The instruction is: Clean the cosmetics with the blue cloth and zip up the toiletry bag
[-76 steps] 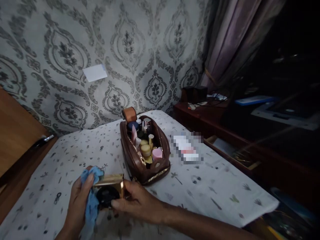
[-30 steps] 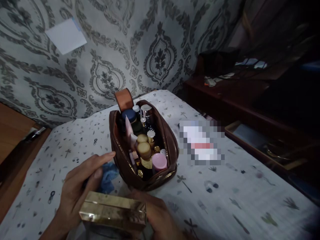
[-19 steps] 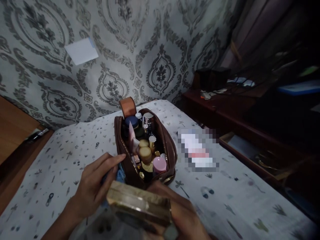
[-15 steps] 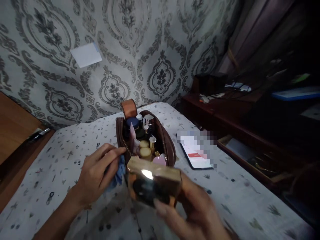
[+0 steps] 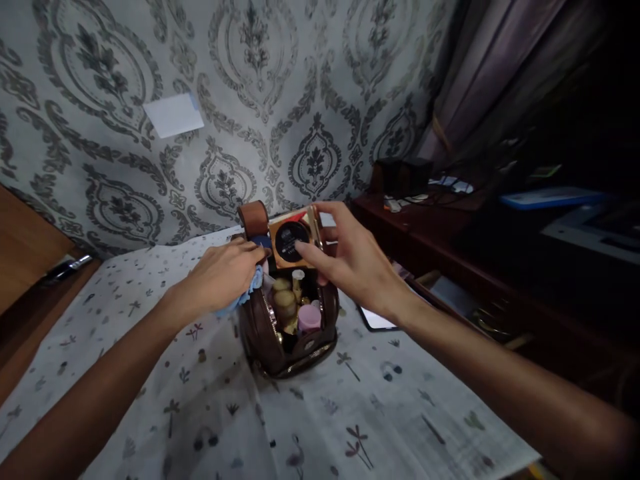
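Note:
A brown toiletry bag (image 5: 260, 340) stands unzipped on the patterned cloth. My right hand (image 5: 355, 260) grips a gold box (image 5: 287, 233) with a round black label, thumb on its face, over the far part of the bag's opening. At the bag's left rim, my left hand (image 5: 225, 273) is closed around a crumpled blue cloth (image 5: 253, 288), fingertips against the rim. Inside the bag I see a pink-lidded jar (image 5: 309, 319), gold-lidded containers (image 5: 285, 300) and a small bottle (image 5: 297, 280). A dark blue lid (image 5: 261, 243) shows partly behind my left fingers; the box hides other contents.
A phone (image 5: 377, 320) lies right of the bag, partly under my right forearm. The tablecloth (image 5: 200, 400) is printed with small plants. A dark red desk (image 5: 395, 227) stands at the right, an open drawer below. Patterned wallpaper (image 5: 225, 180) rises behind.
My right hand has carried the gold box forward, from in front of the bag to over its far part. My left hand has moved to the bag's left rim with the blue cloth.

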